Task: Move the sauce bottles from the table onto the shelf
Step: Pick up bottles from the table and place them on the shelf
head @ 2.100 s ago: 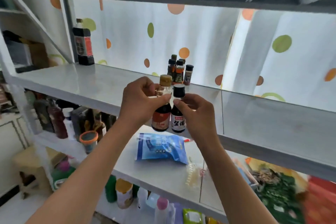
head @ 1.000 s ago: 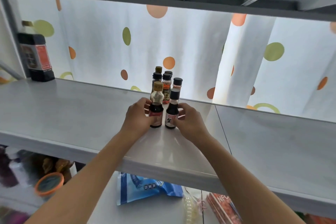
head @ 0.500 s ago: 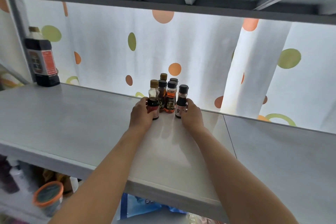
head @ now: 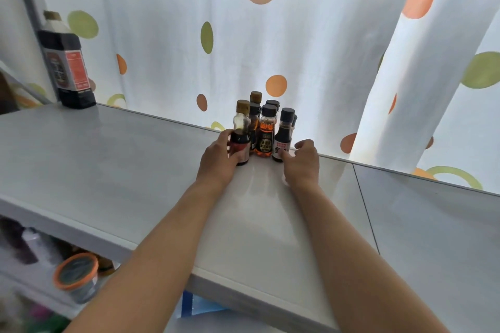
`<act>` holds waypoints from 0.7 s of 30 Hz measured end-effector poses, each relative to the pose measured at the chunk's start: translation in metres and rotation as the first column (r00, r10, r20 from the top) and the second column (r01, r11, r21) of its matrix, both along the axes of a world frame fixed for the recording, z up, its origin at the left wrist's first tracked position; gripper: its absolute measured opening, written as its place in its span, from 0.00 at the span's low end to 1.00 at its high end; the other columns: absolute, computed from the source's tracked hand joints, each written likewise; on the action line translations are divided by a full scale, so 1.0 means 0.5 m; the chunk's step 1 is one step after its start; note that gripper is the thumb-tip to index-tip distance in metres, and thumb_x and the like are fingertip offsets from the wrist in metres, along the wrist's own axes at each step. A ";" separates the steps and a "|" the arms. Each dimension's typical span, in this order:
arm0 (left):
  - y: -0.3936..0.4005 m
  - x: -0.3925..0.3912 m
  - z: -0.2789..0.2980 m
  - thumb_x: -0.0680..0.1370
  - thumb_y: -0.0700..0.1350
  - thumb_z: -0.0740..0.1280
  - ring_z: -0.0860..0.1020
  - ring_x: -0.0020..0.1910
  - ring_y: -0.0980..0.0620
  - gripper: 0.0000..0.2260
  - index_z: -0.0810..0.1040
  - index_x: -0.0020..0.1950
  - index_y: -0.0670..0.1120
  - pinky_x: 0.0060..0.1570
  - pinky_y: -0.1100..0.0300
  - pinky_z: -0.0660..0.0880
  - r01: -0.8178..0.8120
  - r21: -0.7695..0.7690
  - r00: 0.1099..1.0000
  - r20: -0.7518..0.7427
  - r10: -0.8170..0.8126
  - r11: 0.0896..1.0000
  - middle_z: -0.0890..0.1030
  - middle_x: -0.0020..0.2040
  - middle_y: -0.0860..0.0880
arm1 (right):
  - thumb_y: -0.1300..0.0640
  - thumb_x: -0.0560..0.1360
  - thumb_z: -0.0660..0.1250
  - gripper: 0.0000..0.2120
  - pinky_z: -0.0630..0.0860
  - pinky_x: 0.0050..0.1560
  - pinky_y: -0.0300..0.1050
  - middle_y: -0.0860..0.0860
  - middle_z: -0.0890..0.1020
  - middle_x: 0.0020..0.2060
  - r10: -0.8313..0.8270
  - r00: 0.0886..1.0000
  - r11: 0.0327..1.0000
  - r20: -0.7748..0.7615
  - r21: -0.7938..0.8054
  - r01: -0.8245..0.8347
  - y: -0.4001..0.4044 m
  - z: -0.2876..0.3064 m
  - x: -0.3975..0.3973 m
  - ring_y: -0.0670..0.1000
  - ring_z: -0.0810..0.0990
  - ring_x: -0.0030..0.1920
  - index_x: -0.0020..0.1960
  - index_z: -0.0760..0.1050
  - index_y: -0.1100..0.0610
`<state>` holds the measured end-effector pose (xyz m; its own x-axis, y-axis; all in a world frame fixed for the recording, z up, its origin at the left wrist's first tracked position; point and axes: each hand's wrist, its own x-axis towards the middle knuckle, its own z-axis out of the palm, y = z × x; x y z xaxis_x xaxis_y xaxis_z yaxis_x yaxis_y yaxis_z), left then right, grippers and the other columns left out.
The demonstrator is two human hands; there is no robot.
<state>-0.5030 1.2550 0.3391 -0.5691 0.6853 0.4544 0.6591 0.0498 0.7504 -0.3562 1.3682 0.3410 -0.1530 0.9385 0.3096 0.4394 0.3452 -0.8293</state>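
Note:
Several small sauce bottles stand clustered at the back of the grey shelf. My left hand grips the lower body of a tan-capped dark sauce bottle, which stands at the cluster's front left. A black-capped soy bottle stands at the front right. My right hand sits beside its base, thumb tip against the label and fingers spread away from it. Between these two stands an amber bottle; more bottles are partly hidden behind.
A large dark bottle with a red label stands at the shelf's far left back corner. A dotted white curtain hangs behind the shelf. On the lower shelf sit an orange-rimmed container and a blue packet.
Both hands carried the two bottles up from the shelf edge and slid them back to the cluster. My right hand's fingers have come off the black-capped bottle.

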 end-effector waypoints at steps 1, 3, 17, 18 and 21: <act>0.001 0.000 -0.001 0.75 0.47 0.71 0.79 0.52 0.47 0.22 0.70 0.68 0.50 0.51 0.55 0.75 -0.006 -0.008 1.000 -0.001 0.006 1.000 0.80 0.57 0.47 | 0.54 0.74 0.72 0.14 0.72 0.48 0.47 0.55 0.79 0.50 -0.007 1.000 1.000 0.006 -0.014 0.007 0.002 -0.001 0.001 0.55 0.77 0.51 0.54 0.71 0.58; 0.004 0.001 -0.004 0.75 0.47 0.71 0.78 0.54 0.46 0.23 0.70 0.68 0.50 0.53 0.53 0.75 -0.019 -0.029 1.000 -0.011 0.019 0.999 0.80 0.58 0.46 | 0.55 0.75 0.70 0.08 0.70 0.44 0.46 0.53 0.80 0.45 0.015 0.998 1.000 0.055 -0.019 -0.014 0.005 -0.003 0.002 0.55 0.78 0.48 0.48 0.74 0.58; 0.005 0.002 -0.008 0.75 0.51 0.72 0.79 0.52 0.48 0.18 0.75 0.62 0.47 0.49 0.58 0.72 -0.023 -0.038 0.999 0.037 0.024 0.999 0.81 0.56 0.48 | 0.60 0.74 0.65 0.08 0.71 0.46 0.42 0.52 0.84 0.49 0.062 0.961 0.996 0.270 0.043 -0.076 -0.014 0.001 0.007 0.54 0.79 0.50 0.49 0.82 0.54; 0.004 0.001 -0.008 0.74 0.51 0.72 0.79 0.52 0.48 0.19 0.75 0.62 0.47 0.49 0.59 0.72 -0.014 -0.047 0.999 0.030 0.016 0.999 0.81 0.56 0.48 | 0.60 0.73 0.64 0.09 0.72 0.46 0.42 0.52 0.84 0.50 0.069 0.952 0.994 0.298 0.058 -0.090 -0.018 0.002 0.007 0.54 0.79 0.50 0.50 0.82 0.54; 0.006 0.000 -0.011 0.74 0.48 0.71 0.79 0.54 0.44 0.19 0.73 0.62 0.45 0.48 0.58 0.71 -0.006 -0.106 1.000 -0.023 0.003 0.994 0.81 0.56 0.45 | 0.61 0.73 0.64 0.10 0.72 0.48 0.43 0.53 0.83 0.51 0.085 0.908 0.985 0.410 0.103 -0.138 -0.031 0.002 0.007 0.55 0.79 0.52 0.51 0.82 0.53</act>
<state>-0.5030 1.2581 0.3338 -0.5624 0.7279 0.3923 0.6759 0.1313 0.7252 -0.3528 1.3529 0.3422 -0.3910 0.8651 0.3143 0.6790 0.5016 -0.5361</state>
